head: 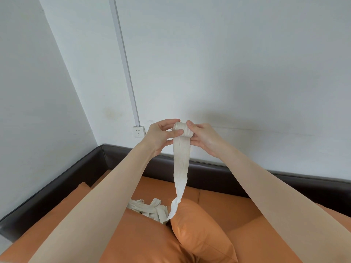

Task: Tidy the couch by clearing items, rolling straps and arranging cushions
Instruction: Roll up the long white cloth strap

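Note:
Both hands are raised in front of the wall, holding a cream cloth strap (pixel 181 162). Its top end is wound into a small roll (pixel 183 130). My left hand (pixel 161 135) pinches the roll's left end between thumb and fingers. My right hand (pixel 203 137) grips the right end. The free length hangs down from the roll to a loose heap of strap (pixel 150 207) on the orange couch seat (pixel 237 211). An orange cushion (pixel 201 232) lies on the seat, right of the heap.
The couch has a dark brown back and armrest (pixel 57 179) running along a white wall corner. A wall socket (pixel 138 132) with a white cable duct above it sits just left of my left hand. Another orange cushion (pixel 144 240) lies at the bottom centre.

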